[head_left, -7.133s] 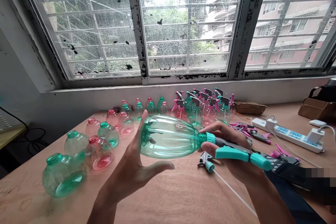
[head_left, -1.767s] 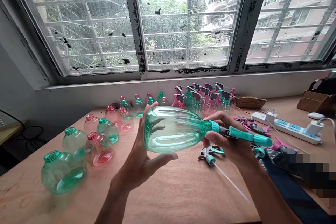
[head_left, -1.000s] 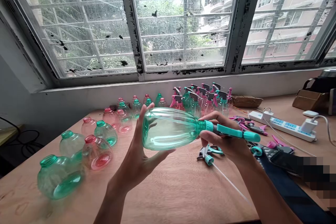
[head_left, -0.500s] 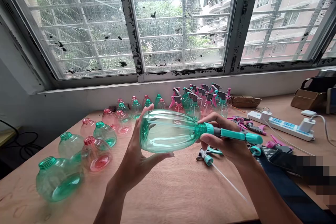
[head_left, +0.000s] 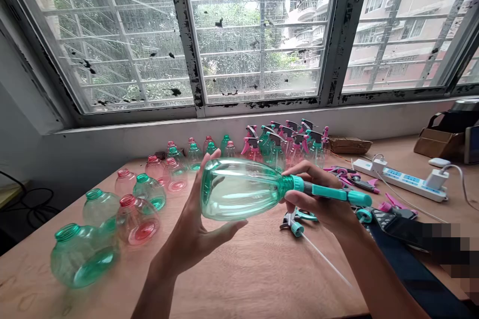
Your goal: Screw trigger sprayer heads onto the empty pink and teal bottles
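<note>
A clear green spray bottle [head_left: 239, 189] lies on its side in the air above the table, its base to the left. My left hand [head_left: 198, 224] cups the base end, thumb below and fingers behind it. At the neck, my right hand [head_left: 318, 194] pinches the turquoise collar of the trigger spray head [head_left: 337, 192], whose nozzle end points right. Whether the collar is fully tight on the neck cannot be seen. Beneath the right hand, a loose turquoise spray head [head_left: 297, 228] with a thin white tube rests on the tabletop.
Open green bottles [head_left: 84, 259] and pink bottles [head_left: 137, 222] stand at the left. Several bottles with spray heads [head_left: 284, 144] are grouped by the wall. Pink spray heads [head_left: 352, 178], a power strip [head_left: 402, 179] and a dark phone-like device [head_left: 396, 227] lie at right.
The bottle's base has dipped slightly and shifted a little right, while the spray head's nozzle end has moved slightly left. Both hands keep their hold.
</note>
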Motion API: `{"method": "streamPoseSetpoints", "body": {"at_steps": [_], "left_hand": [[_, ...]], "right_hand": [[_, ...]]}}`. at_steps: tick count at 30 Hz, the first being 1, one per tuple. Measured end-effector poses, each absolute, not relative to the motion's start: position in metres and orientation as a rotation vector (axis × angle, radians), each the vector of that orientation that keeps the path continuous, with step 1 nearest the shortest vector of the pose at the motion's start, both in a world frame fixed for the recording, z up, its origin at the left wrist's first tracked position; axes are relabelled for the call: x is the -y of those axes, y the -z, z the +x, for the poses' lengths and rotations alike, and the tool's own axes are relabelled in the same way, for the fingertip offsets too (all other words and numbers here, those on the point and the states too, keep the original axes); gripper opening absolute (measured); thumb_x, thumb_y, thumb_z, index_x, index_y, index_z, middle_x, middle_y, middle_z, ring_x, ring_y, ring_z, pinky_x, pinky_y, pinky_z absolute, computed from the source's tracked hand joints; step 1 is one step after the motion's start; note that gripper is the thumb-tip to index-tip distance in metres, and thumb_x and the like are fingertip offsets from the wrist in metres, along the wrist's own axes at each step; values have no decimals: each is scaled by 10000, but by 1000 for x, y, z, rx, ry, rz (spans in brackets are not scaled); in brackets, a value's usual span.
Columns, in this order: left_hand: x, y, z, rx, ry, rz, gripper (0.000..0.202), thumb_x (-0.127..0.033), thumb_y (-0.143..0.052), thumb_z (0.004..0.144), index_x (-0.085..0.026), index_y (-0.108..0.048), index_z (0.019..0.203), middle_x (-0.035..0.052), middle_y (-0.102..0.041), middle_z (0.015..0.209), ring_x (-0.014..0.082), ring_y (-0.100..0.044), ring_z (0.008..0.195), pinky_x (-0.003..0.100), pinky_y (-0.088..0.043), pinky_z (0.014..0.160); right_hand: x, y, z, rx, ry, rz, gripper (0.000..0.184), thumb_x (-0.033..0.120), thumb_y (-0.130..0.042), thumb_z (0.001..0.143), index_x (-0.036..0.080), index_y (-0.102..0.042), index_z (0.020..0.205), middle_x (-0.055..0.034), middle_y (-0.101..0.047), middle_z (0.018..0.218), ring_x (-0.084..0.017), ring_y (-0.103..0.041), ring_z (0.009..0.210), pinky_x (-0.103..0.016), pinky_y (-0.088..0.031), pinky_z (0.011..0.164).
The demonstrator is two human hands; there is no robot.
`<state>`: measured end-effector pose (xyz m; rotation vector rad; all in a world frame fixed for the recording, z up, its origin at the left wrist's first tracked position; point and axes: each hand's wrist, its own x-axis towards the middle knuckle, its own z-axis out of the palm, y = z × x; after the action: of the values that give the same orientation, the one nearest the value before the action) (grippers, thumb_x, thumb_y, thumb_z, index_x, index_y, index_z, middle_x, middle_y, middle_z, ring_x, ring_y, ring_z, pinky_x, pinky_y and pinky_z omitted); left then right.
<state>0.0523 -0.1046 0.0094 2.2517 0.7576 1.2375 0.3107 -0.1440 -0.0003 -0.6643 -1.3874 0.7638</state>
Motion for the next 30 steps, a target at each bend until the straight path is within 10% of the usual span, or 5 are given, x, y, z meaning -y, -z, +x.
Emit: {"method": "streamPoseSetpoints", "body": {"at_steps": [20, 26, 30], "left_hand": [[96, 0, 51, -720, -1334, 2205, 951, -287, -680, 968, -532, -6, 1592, 14, -182, 1741, 291, -558, 1387, 537, -485, 1163], [98, -2, 47, -829, -1177, 2264, 614, -395, -818, 844, -376, -550, 1395, -5, -168, 1741, 329, -515, 1421, 516, -481, 1178], [99, -4, 47, -789, -1214, 2243, 744, -396, -811, 854, -404, -435, 1497, 13, -200, 1736, 341, -491, 1441, 533, -468, 1186]], "right_hand": [[142, 0, 308, 1380, -781, -708, 231, 314, -874, 817, 235, -700, 947, 21, -765, 690, -136, -673, 530, -223, -535, 480], [144, -2, 308, 1384, -783, -693, 247, 270, -881, 807, 243, -698, 971, 51, -721, 646, -121, -654, 532, -208, -552, 486], [143, -3, 310, 1380, -784, -709, 251, 307, -879, 801, 233, -692, 952, 39, -720, 615, -152, -670, 517, -230, -545, 447]]}}
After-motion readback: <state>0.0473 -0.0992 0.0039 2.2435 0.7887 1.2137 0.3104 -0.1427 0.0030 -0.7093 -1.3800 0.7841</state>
